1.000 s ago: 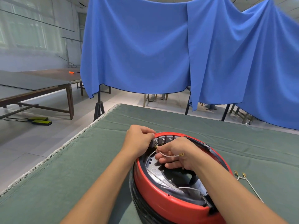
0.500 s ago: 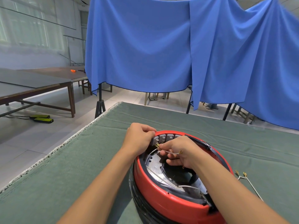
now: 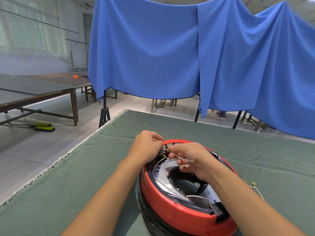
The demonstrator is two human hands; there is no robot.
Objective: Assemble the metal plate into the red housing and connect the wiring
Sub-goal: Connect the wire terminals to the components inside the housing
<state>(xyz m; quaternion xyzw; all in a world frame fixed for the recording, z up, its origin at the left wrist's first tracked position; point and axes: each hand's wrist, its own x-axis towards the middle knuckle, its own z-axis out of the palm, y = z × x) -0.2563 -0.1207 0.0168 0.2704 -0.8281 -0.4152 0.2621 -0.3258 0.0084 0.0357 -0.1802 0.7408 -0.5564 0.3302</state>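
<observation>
The round red housing lies on the green cloth in front of me, on a black base. A shiny metal plate sits inside it, with a dark opening in its middle. My left hand is closed at the housing's far rim, pinching at the grey terminal block there. My right hand reaches over the housing and pinches a thin white wire with brass terminals, one end pressed at the block. Another white wire lies inside near the front.
Spare white wires with brass terminals lie on the green cloth to the right of the housing. The cloth's frayed left edge borders a drop to the floor. Blue drapes hang behind, and long tables stand far left.
Both hands stayed at the far rim. My right hand shifted slightly, bringing the wire's end up to the terminal block; the loose terminal now trails to the right.
</observation>
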